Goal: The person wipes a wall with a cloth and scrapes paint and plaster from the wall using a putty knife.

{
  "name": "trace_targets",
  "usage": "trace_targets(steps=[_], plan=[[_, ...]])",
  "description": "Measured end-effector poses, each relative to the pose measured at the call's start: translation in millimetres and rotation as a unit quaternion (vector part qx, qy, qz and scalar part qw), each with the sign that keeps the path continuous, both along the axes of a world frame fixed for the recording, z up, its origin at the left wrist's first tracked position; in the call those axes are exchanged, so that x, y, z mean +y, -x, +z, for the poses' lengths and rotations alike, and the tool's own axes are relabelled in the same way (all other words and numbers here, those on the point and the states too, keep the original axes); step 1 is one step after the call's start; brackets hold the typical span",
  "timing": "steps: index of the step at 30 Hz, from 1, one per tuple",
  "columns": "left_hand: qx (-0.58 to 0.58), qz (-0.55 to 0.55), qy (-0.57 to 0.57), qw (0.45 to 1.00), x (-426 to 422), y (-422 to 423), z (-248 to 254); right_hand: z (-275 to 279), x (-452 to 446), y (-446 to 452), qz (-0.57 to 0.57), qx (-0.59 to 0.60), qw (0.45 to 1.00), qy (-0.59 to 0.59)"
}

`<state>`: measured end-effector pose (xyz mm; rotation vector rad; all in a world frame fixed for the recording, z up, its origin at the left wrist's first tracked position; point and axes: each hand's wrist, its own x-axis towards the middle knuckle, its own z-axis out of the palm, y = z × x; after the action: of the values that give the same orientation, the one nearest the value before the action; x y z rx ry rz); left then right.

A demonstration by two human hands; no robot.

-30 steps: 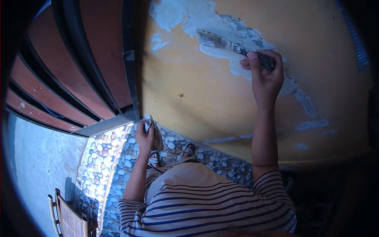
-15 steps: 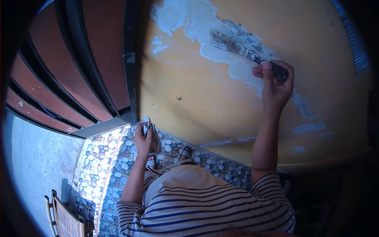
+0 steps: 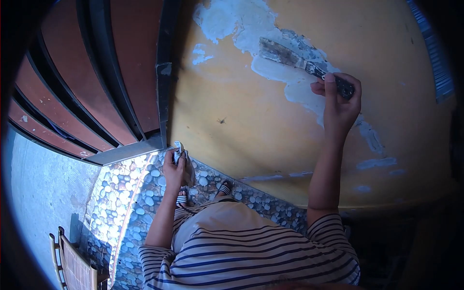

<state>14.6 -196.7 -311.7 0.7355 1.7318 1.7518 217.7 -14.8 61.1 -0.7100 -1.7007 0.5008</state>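
My right hand [image 3: 342,104] grips the black handle of a putty knife [image 3: 282,54]. The knife's broad, smeared blade points to the upper left and lies over a band of white filler [image 3: 270,67] on the yellow wall [image 3: 251,125]. Bare grey, rough patches show along the band's upper edge beside the blade. Low on the left, my left hand [image 3: 174,166] is closed around a crumpled, whitish plastic bag [image 3: 189,175]. Its top sticks up above my fingers, and the rest hangs below. What the bag contains is hidden.
A dark-framed, reddish-brown slatted panel [image 3: 130,63] borders the wall on the left. Pebbled floor [image 3: 150,193] lies under my sandals [image 3: 224,188]. At the lower left stands a bamboo chair [image 3: 79,266]. Smaller white filler patches [image 3: 376,163] mark the wall at the lower right.
The view has shifted slightly, so the panel and the filler sit a little further right. The putty knife stays over nearly the same spot. Both hands keep their hold.
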Motion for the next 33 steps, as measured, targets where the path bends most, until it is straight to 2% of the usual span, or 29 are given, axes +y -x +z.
trace_targets(steps=[4,9,11,17,23,27,30,33], plan=[[0.024,-0.012,0.006,1.0,-0.9,-0.5,-0.7,-27.6,5.0,23.7,0.041,-0.038,0.998,0.016],[0.032,0.003,0.014,0.999,-5.6,4.7,-11.9,7.4,-4.0,11.3,0.025,0.011,0.999,-0.024],[0.034,0.008,0.024,0.999,-7.6,6.0,-12.3,23.8,-7.0,9.0,-0.025,0.019,0.998,-0.052],[0.035,0.006,0.005,0.999,-4.9,2.2,-8.6,17.4,1.3,29.6,0.021,0.014,0.998,-0.061],[0.006,-0.001,0.037,0.999,-5.4,6.2,3.9,24.9,-1.3,37.6,0.004,0.014,0.999,-0.047],[0.025,0.003,0.017,1.0,-5.5,7.4,-3.4,21.9,1.9,37.2,0.03,0.002,0.998,-0.057],[0.011,0.006,0.005,1.0,-8.0,7.6,-0.6,24.9,-0.8,35.9,-0.013,0.009,0.998,-0.054],[0.001,0.002,0.035,0.999,-6.7,7.8,-6.1,20.5,-0.4,42.6,0.001,0.01,0.999,-0.051]])
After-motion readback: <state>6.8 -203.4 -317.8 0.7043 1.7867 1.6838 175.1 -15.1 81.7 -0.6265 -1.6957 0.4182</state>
